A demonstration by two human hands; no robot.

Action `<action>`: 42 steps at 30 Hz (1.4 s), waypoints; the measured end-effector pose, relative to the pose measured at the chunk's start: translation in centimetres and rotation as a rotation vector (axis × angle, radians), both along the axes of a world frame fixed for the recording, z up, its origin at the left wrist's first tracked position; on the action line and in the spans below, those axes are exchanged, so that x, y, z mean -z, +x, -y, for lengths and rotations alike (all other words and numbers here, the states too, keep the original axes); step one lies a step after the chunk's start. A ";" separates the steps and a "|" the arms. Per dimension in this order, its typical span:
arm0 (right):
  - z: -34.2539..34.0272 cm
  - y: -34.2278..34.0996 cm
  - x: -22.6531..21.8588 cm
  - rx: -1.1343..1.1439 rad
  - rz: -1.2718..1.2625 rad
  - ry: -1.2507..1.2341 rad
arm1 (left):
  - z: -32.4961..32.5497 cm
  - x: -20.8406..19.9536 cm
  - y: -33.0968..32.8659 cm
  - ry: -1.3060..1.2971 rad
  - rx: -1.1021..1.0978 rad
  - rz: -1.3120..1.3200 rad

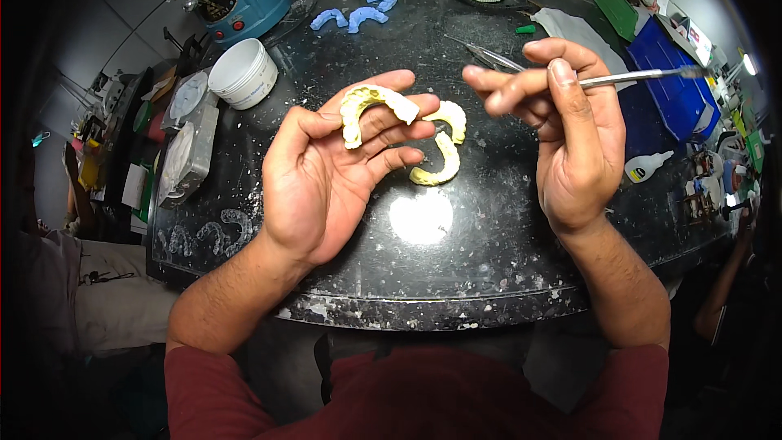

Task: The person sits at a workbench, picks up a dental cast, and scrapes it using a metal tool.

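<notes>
A pale yellow, horseshoe-shaped dental cast (352,118) rests against the fingers of my left hand (330,159), its edge held by the thumb. My right hand (577,130) is raised over the bench, closed around a slim metal dental carving tool (619,78) that lies across the fingers, its thin pointed end toward the left. Beyond my left fingertips, two more yellow dental casts lie on the black bench: one cast (450,121) partly hidden behind the fingers, and another cast (442,161) nearer to me.
Blue horseshoe-shaped pieces (366,16) lie at the back. A white tub (243,73) and a blue machine (248,4) stand left, clear arch-shaped pieces (221,232) lie front left. At right are a blue tray (669,81) and a small white bottle (648,166).
</notes>
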State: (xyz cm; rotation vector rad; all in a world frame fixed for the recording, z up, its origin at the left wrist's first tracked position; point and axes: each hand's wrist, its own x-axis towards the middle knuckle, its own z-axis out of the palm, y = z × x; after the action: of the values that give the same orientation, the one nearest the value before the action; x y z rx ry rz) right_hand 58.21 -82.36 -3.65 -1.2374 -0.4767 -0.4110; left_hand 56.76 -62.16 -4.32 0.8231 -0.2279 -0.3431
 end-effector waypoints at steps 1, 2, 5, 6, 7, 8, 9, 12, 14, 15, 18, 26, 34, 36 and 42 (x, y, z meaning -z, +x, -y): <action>0.5 0.4 0.4 -0.009 0.004 0.001 | -0.2 0.2 0.1 0.001 -0.009 0.004; 1.6 1.0 0.7 -0.135 -0.039 0.012 | -0.5 0.4 0.2 0.025 -0.022 0.028; 0.6 0.7 0.2 -0.043 -0.152 -0.092 | 0.2 0.0 -0.3 0.243 -0.171 0.192; 0.4 1.0 0.4 -0.022 -0.126 -0.060 | 0.2 0.2 -0.2 0.254 -0.179 0.246; 0.4 1.3 0.6 -0.001 -0.100 -0.027 | 0.2 0.4 0.0 0.264 -0.188 0.301; 1.0 1.8 1.4 -0.027 -0.024 -0.100 | 0.4 0.3 0.0 0.263 -0.185 0.306; 0.8 1.7 1.3 -0.031 -0.022 -0.099 | 0.5 0.3 -0.2 0.297 -0.219 0.335; 0.0 0.2 -0.1 -0.085 -0.173 -0.078 | 0.4 0.2 -0.3 0.346 -0.263 0.364; 0.5 0.1 -0.3 -0.196 -0.215 -0.010 | 0.4 0.3 -0.3 0.363 -0.273 0.358; 0.9 0.1 -0.4 -0.300 -0.248 0.055 | 0.5 0.3 -0.2 0.382 -0.282 0.365; 1.0 0.7 -0.1 -0.238 -0.043 -0.101 | 0.6 0.3 -0.2 0.414 -0.295 0.362; 0.3 -0.3 0.3 -0.245 0.052 -0.151 | 0.8 0.4 -0.3 0.449 -0.326 0.421; 0.8 0.0 0.4 -0.173 0.248 -0.332 | 1.0 -0.1 -1.0 0.513 -0.354 0.474; 0.6 -0.5 0.4 -0.100 0.238 -0.338 | 1.1 -0.1 -1.0 0.505 -0.355 0.467; -0.2 -1.4 0.8 -0.110 0.184 -0.223 | 1.1 0.2 -1.3 0.543 -0.375 0.585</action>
State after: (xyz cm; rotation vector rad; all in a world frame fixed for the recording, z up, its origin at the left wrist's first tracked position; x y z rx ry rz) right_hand 56.81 -82.20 -4.47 -1.3866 -0.7609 -0.3877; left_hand 55.48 -63.23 -4.55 1.4703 -0.5283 0.2147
